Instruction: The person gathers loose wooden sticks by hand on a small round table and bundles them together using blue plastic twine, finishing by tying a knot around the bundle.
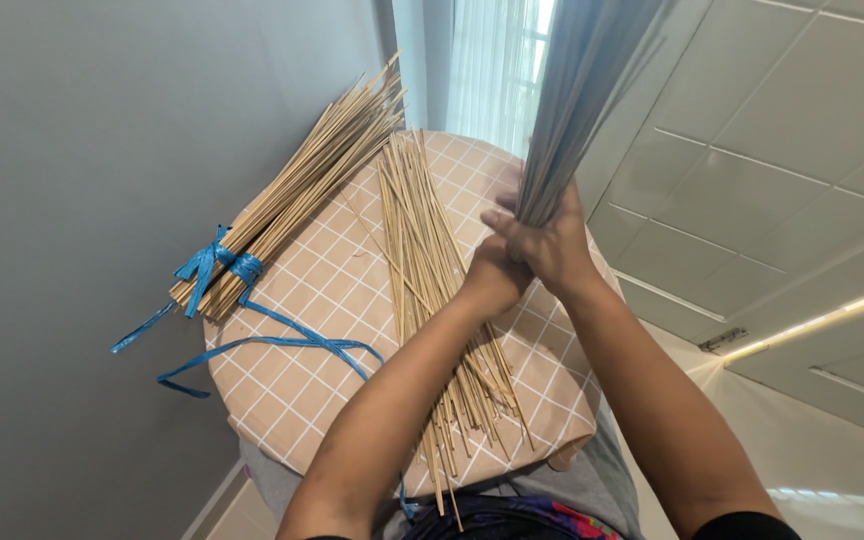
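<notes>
Hands (537,245) on upright stick bundle (577,90)

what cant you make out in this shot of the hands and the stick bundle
Head view:
- Upright bundle of sticks: top cut off by the frame edge, motion-blurred.
- Left hand: fingers hidden behind the right hand.
- Loose sticks on the table: near ends covered by the forearms.

Round table (302,400) in checked cloth, loose sticks (422,240), tied bundle (292,195), blue string (292,343)

Your forearms are bare up to a black sleeve edge (742,525) at the right elbow; your hands (527,255) carry no gloves, rings or watch.
</notes>
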